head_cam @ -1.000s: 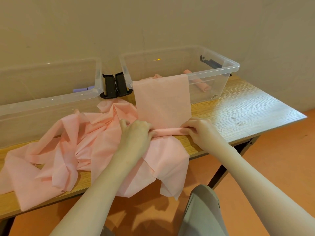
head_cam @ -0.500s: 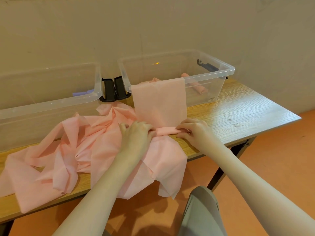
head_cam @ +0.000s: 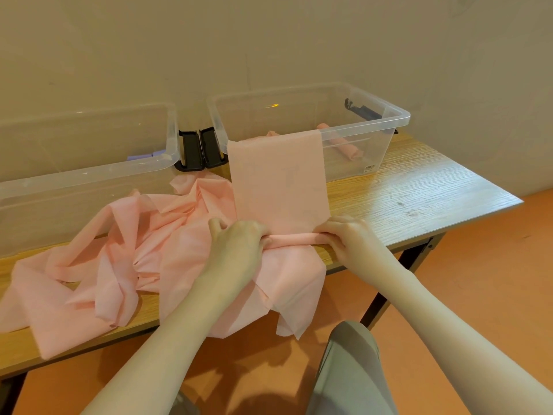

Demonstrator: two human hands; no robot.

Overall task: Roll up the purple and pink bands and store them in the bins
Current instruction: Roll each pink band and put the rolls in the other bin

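Rolled slightly tighter since earlier: thin soft pink fabric band (head_cam: pixel 281 187), both hands clenched on its rolled end. Left hand (head_cam: pixel 239 238), right hand (head_cam: pixel 347 238) pinching opposite ends. Light, limp, likely to unravel; best held at roll ends.

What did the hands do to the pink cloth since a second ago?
Both hands, left hand and right hand, kept their grip on the pink roll and turned it a little farther up the flat pink band, so the roll looks slightly thicker. Nothing was let go. The band still hangs over the right bin, the loose pink heap lies as before, and the left bin has not moved.
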